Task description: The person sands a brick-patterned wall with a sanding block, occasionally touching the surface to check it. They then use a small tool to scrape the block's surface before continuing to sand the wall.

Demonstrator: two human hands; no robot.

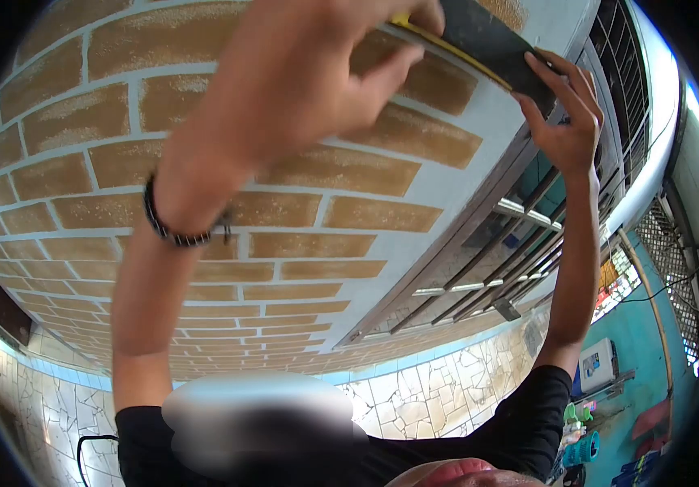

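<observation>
A flat dark panel (483,40) with a thin yellow strip (467,61) along its lower edge is raised high against the wall, beside the window frame. My right hand (572,114) grips its right end, thumb at the lower edge and fingers over its dark face. At the panel's left end is my left hand (325,73), partly cut off by the top of the view. Its bent finger overlaps the panel near the yellow edge, with the thumb just below. A dark beaded bracelet (179,231) circles my left wrist.
The wall (284,174) is painted with brown bricks and pale joints. A barred window (479,272) lies below my right hand. Cracked-stone tile (414,406) covers the floor. At the right, a white container (598,365) and a teal basket (583,448) are near a teal wall (649,341).
</observation>
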